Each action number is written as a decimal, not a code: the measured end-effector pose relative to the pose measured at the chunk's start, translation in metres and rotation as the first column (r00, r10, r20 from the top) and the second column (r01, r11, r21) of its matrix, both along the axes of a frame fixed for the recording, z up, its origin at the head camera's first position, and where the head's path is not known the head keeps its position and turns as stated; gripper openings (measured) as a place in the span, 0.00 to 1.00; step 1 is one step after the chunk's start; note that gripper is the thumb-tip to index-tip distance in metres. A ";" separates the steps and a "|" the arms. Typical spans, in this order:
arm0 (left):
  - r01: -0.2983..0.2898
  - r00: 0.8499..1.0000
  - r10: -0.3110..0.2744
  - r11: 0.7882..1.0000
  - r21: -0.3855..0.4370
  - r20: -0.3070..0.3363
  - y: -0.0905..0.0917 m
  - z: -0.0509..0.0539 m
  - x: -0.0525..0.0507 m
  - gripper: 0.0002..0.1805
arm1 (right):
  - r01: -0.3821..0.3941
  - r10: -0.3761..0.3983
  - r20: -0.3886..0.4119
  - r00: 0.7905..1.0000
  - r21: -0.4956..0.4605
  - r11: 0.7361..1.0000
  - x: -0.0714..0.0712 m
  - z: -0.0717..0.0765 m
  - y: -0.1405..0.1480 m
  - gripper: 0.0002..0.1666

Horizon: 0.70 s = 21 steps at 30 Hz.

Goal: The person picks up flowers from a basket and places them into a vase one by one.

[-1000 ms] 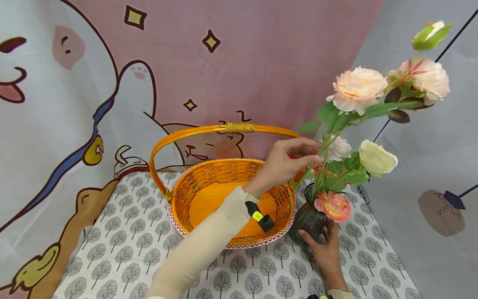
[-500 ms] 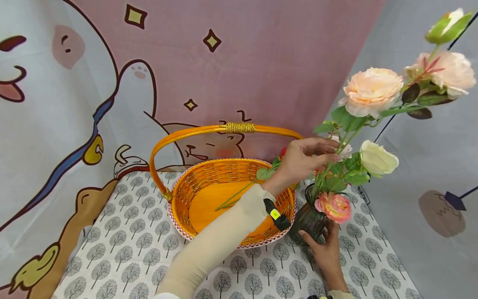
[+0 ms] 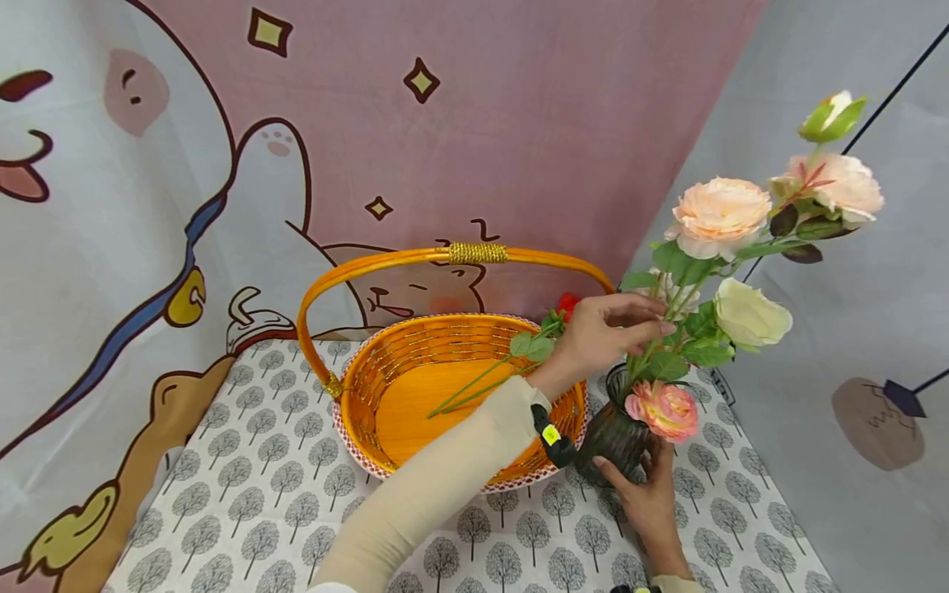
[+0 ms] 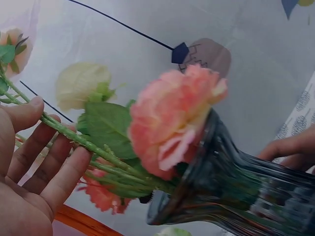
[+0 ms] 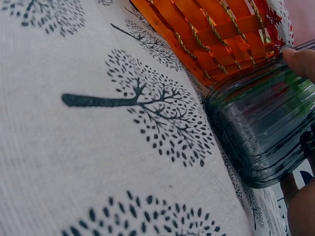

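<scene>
My left hand (image 3: 610,331) pinches the green stem (image 4: 71,135) of a tall flower spray between thumb and fingers. Pale peach blooms (image 3: 722,216) and a closed bud (image 3: 832,118) top that spray, leaning right. Below them stands a dark ribbed glass vase (image 3: 610,441), and the stem's lower end runs into its mouth in the left wrist view. A cream rose (image 3: 752,313), a pinkish-white bloom and a coral-pink flower (image 3: 662,410) also rise from the vase. With thumb and fingers around its lower body, my right hand (image 3: 647,502) holds the vase, which looks slightly tilted.
An orange woven basket (image 3: 415,329) with a tall arched handle (image 3: 371,268) stands left of the vase. Across its right rim lies a red rose (image 3: 567,305), its stems inside. Tree-patterned cloth (image 3: 259,486) covers the table; printed curtains hang behind and at the right.
My left hand first moved right, carrying the peach spray up and outward; the blooms have since come lower. The red rose in the basket has come into view. My right hand stays on the vase.
</scene>
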<state>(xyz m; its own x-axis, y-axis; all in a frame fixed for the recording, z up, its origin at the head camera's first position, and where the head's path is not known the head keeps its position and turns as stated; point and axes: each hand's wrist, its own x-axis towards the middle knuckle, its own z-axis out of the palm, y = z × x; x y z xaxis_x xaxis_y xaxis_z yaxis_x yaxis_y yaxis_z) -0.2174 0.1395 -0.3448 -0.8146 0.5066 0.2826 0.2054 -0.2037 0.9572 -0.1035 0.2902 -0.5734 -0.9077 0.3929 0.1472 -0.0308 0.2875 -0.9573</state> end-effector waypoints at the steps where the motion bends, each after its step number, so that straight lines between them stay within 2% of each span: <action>1: -0.001 1.000 0.001 1.000 -0.010 0.001 0.001 -0.002 0.000 0.12 | 0.000 0.000 -0.003 1.000 -0.001 1.000 0.000 0.000 0.000 0.67; 10: -0.047 0.996 0.037 0.990 -0.132 -0.076 0.004 -0.016 0.003 0.10 | -0.004 0.004 -0.005 1.000 0.005 1.000 0.001 0.001 -0.001 0.67; 14: -0.061 0.992 0.044 0.987 -0.148 -0.118 0.004 -0.019 0.004 0.10 | -0.004 0.004 0.007 1.000 0.010 1.000 0.001 0.002 -0.002 0.66; 18: -0.056 0.993 0.041 0.989 -0.135 -0.111 0.006 -0.019 0.004 0.10 | 0.000 0.000 0.011 1.000 0.009 1.000 0.001 0.002 -0.002 0.66; 21: -0.049 0.996 0.039 0.991 -0.128 -0.077 0.008 -0.019 0.005 0.10 | 0.002 -0.002 0.017 1.000 0.007 1.000 0.001 0.002 -0.002 0.66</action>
